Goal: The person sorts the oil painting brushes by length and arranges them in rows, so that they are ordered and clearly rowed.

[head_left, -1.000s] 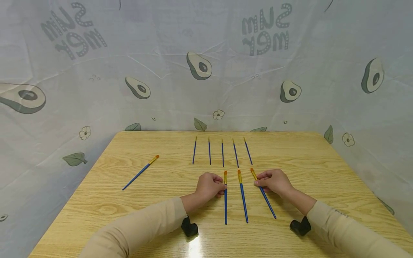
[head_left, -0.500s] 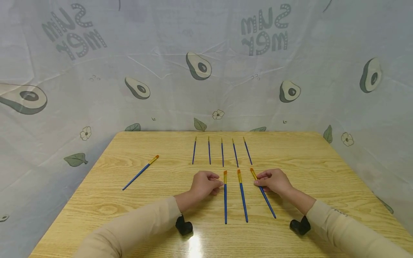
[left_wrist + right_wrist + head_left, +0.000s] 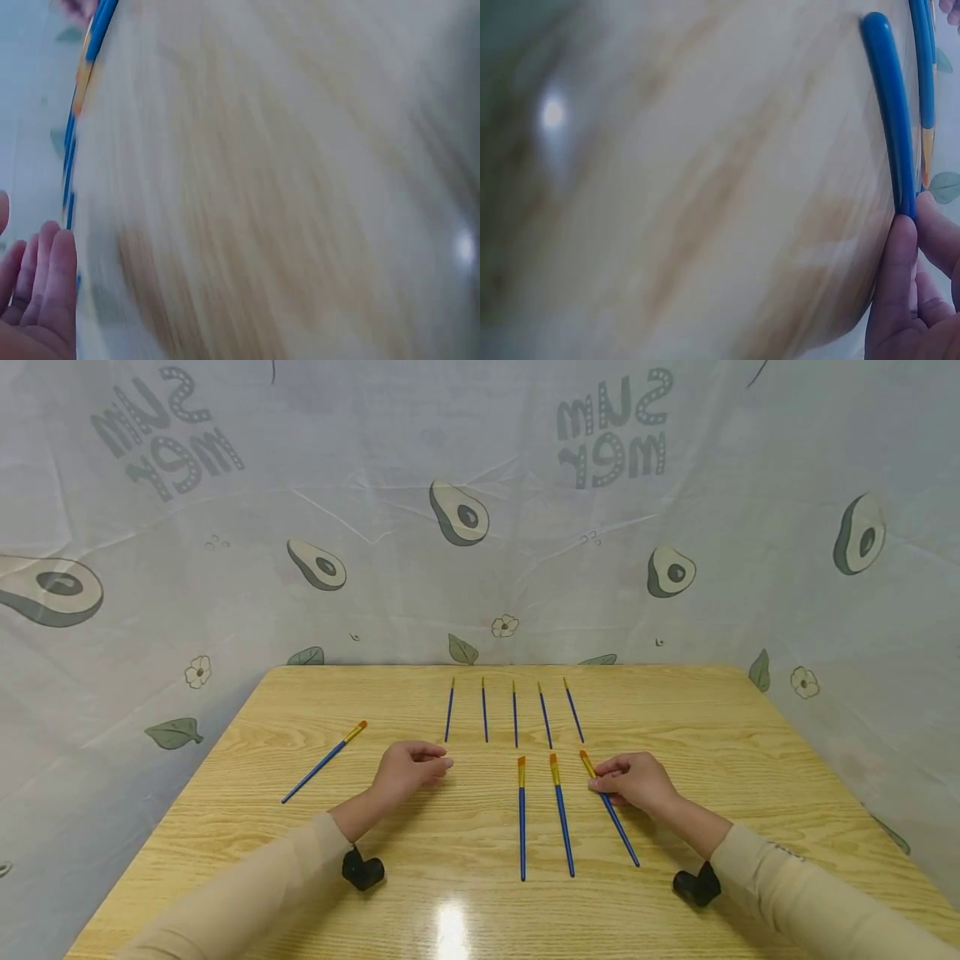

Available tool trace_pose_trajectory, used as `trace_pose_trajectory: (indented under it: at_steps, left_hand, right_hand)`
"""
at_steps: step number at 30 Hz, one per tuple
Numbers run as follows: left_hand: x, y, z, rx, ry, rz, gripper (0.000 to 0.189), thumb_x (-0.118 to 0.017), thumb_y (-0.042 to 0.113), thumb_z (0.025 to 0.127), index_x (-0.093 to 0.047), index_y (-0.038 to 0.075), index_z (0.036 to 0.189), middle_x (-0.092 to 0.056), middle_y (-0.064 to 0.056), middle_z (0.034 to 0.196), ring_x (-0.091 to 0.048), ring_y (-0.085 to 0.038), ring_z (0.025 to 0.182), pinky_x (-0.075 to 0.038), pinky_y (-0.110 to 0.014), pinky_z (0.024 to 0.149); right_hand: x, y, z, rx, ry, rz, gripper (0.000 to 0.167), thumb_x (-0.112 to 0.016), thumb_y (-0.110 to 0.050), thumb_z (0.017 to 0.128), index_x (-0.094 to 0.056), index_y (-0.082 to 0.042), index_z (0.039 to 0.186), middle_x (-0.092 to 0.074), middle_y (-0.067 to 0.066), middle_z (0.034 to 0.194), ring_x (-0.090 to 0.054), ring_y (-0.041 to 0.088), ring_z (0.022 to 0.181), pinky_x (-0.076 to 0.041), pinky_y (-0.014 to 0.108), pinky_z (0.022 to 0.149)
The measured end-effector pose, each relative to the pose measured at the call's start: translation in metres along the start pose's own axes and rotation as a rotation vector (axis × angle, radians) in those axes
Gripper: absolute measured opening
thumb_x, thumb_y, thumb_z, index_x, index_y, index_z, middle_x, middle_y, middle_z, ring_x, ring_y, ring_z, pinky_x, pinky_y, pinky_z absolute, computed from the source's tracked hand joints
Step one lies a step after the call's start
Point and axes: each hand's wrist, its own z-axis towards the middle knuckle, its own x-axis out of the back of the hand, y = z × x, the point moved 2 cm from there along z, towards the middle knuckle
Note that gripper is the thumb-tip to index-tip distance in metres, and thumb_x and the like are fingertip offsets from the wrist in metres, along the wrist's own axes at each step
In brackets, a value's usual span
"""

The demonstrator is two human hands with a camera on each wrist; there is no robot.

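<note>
My left hand [image 3: 405,768] is over the table, left of the near brushes, with its fingers extended and nothing in them. The left wrist view shows those fingers [image 3: 56,285] straight. My right hand [image 3: 637,781] pinches a blue-handled paintbrush [image 3: 622,832] near its gold ferrule, between thumb and fingers; the orange bristles point away from me. In the right wrist view its blue handle [image 3: 889,90] slants up from the fingertips. Beside it lie a middle paintbrush [image 3: 565,827] and a left paintbrush [image 3: 522,831], roughly parallel. Another paintbrush [image 3: 322,764] lies diagonally, left of my left hand.
Several thinner blue brushes, among them a central thin brush [image 3: 515,718], form a row toward the far edge of the wooden table [image 3: 675,702]. A patterned cloth [image 3: 555,577] hangs behind the table and along both sides.
My left hand has let go of the left near paintbrush and moved left, away from it. The right hand stays at its paintbrush; the brushes lie as before.
</note>
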Motion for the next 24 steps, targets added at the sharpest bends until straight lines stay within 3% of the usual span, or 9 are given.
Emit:
trace_pose_trajectory:
  at_steps: [5,11,14,15,18,24]
  left_hand:
    - [0.034,-0.001,-0.001,0.010,0.052,0.059,0.036,-0.077,0.017,0.086,-0.068,-0.004,0.113,-0.069,-0.010,0.097,-0.068,-0.024,0.086,-0.058,-0.035,0.072]
    - [0.070,0.006,-0.006,-0.099,0.024,0.220,0.041,-0.074,0.020,0.088,-0.065,-0.003,0.121,-0.067,-0.015,0.108,-0.065,-0.026,0.096,-0.055,-0.035,0.079]
    - [0.089,0.002,-0.005,-0.135,-0.003,0.241,0.043,-0.073,0.020,0.089,-0.063,-0.004,0.124,-0.065,-0.020,0.116,-0.063,-0.028,0.101,-0.054,-0.031,0.083]
    - [0.097,-0.005,-0.001,-0.147,-0.006,0.244,0.045,-0.074,0.022,0.088,-0.063,-0.003,0.124,-0.064,-0.019,0.118,-0.063,-0.026,0.101,-0.054,-0.027,0.081]
    - [0.116,-0.010,-0.001,-0.168,0.011,0.284,0.046,-0.074,0.025,0.087,-0.064,-0.003,0.123,-0.063,-0.019,0.121,-0.063,-0.026,0.102,-0.053,-0.025,0.080]
    - [0.151,-0.019,-0.003,-0.167,0.062,0.402,0.047,-0.074,0.027,0.089,-0.063,0.000,0.126,-0.063,-0.019,0.120,-0.060,-0.032,0.105,-0.055,-0.036,0.080]
  right_hand:
    - [0.000,0.001,0.001,-0.017,0.006,0.009,0.030,-0.077,-0.009,0.084,-0.068,0.008,0.107,-0.067,0.007,0.082,-0.064,0.015,0.069,-0.057,0.030,0.060]
    - [-0.001,0.004,0.001,-0.037,0.005,0.010,0.031,-0.077,-0.010,0.084,-0.068,0.008,0.108,-0.067,0.005,0.080,-0.064,0.015,0.068,-0.057,0.030,0.060]
    - [-0.001,0.005,0.001,-0.038,0.005,0.011,0.031,-0.077,-0.010,0.084,-0.068,0.008,0.108,-0.067,0.005,0.080,-0.064,0.015,0.068,-0.057,0.030,0.060]
    - [-0.001,0.005,0.001,-0.037,0.004,0.009,0.031,-0.077,-0.010,0.084,-0.068,0.008,0.108,-0.067,0.005,0.080,-0.064,0.015,0.068,-0.057,0.030,0.060]
    - [-0.001,0.004,0.002,-0.035,0.003,0.007,0.031,-0.078,-0.010,0.084,-0.068,0.007,0.107,-0.067,0.005,0.080,-0.064,0.015,0.068,-0.057,0.030,0.059]
    - [0.000,0.002,0.002,-0.024,-0.009,0.005,0.032,-0.077,-0.011,0.084,-0.067,0.008,0.109,-0.067,0.005,0.082,-0.065,0.015,0.069,-0.057,0.030,0.060]
